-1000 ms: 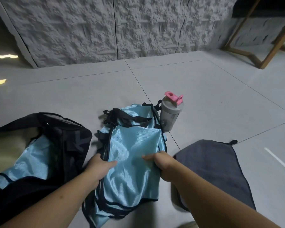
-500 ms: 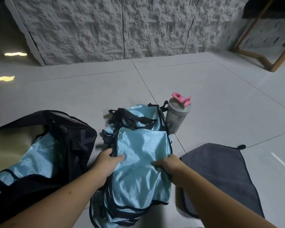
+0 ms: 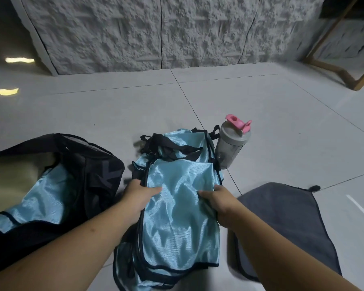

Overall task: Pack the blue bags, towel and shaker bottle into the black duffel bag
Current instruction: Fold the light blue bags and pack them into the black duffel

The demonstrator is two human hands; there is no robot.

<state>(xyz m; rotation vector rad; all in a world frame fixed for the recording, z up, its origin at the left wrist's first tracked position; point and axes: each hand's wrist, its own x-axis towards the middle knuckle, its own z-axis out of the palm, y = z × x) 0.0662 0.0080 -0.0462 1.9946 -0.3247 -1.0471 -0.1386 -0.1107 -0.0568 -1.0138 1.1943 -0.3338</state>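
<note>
Indoor room, likely home: pale tiled floor [image 3: 261,106], rough textured wall [image 3: 156,32], wooden frame [image 3: 334,68]

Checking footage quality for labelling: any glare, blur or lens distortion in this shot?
Head view: dim overall; two bright glare patches on the floor at left; wide-angle bending curves the wall seams; the blue bag shows sheen; bottom edge slightly blurred.
</note>
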